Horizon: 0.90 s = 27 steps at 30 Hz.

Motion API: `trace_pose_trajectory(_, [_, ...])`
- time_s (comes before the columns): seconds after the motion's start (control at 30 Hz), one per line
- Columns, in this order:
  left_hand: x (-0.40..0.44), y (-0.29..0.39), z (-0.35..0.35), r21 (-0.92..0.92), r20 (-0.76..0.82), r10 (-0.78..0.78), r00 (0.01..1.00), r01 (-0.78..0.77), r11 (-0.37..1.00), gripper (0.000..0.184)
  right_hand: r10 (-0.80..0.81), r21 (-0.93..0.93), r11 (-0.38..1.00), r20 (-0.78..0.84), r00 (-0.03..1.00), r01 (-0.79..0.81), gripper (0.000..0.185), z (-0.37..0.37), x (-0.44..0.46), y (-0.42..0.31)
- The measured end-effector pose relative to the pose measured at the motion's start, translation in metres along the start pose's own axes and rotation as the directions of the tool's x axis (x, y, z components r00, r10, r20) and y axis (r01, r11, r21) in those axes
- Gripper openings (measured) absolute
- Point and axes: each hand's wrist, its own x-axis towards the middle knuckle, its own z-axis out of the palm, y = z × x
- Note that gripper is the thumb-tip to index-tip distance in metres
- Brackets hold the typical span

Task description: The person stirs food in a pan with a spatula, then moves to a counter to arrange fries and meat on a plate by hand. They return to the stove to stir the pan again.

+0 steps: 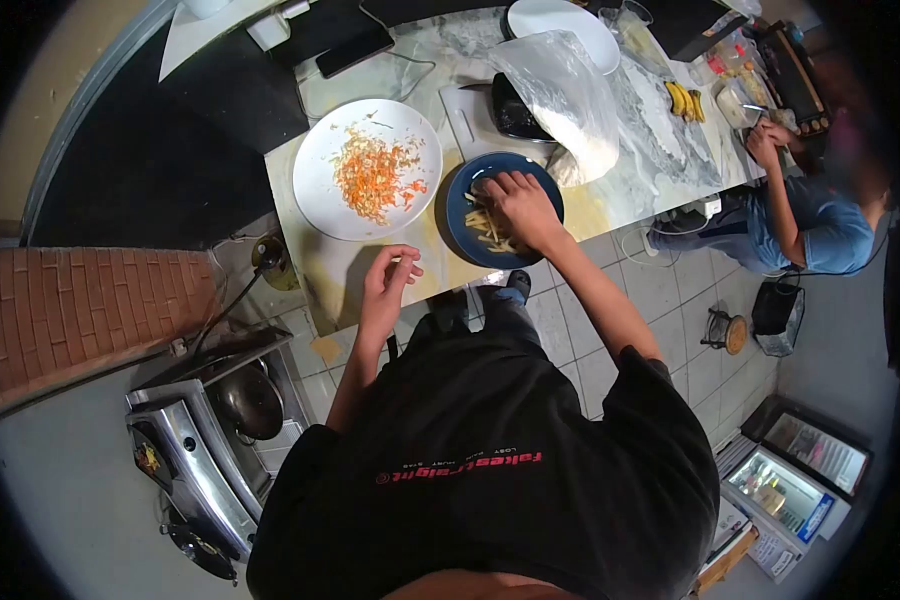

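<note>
My right hand reaches down into a dark blue plate of pale cut strips. Its fingers are bent and close together among the strips, and the fingertips are partly hidden. Near the front edge of the table, my left hand is held with loosely curled fingers, slightly apart, and nothing shows in it. A large white plate beside it carries shredded orange and pale vegetables. Behind the blue plate, a clear plastic bag with white contents leans against a black container.
A white plate and a phone lie toward the back of the marble table. Bananas sit farther right, near another person working there. A stove with a wok stands at lower left.
</note>
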Motion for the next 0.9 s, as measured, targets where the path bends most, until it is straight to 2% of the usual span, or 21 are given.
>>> trace_pose_trajectory(0.27, [0.022, -0.001, -0.002, -0.004, 0.044, 0.009, 0.999, -0.009, 1.0, 0.02, 0.011, 0.006, 1.0, -0.034, 0.999, -0.011, 0.028, 0.004, 0.005, 0.009])
trace_pose_trajectory(0.33, [0.026, 0.0, -0.002, -0.009, 0.041, 0.015, 0.999, -0.015, 1.0, 0.02, 0.084, 0.083, 0.993, -0.017, 0.996, -0.082, 0.024, -0.004, 0.007, 0.013])
trace_pose_trajectory(0.5, [0.031, -0.002, 0.004, -0.017, 0.053, -0.011, 0.999, 0.011, 1.0, 0.02, 0.134, 0.09, 0.987, -0.028, 0.991, -0.131, 0.027, -0.02, 0.015, 0.03])
trace_pose_trajectory(0.6, [0.034, -0.005, 0.008, -0.022, 0.09, -0.002, 0.996, 0.004, 1.0, 0.02, 0.084, 0.116, 0.989, 0.027, 0.996, -0.087, 0.027, -0.007, 0.013, 0.033])
trace_pose_trajectory(0.7, [0.034, 0.0, 0.011, -0.023, 0.097, -0.008, 0.995, 0.01, 1.0, 0.018, 0.025, 0.146, 0.989, -0.068, 0.997, -0.015, 0.026, 0.005, 0.009, 0.027])
trace_pose_trajectory(0.77, [0.034, 0.001, 0.011, -0.007, 0.097, -0.016, 0.995, 0.017, 1.0, 0.018, 0.046, 0.2, 0.978, 0.051, 0.998, -0.055, 0.023, 0.006, 0.007, 0.024])
trace_pose_trajectory(0.9, [0.032, -0.006, 0.005, 0.006, 0.092, -0.013, 0.996, 0.012, 1.0, 0.018, 0.067, 0.32, 0.94, 0.159, 0.985, -0.116, 0.022, -0.001, 0.007, 0.025])
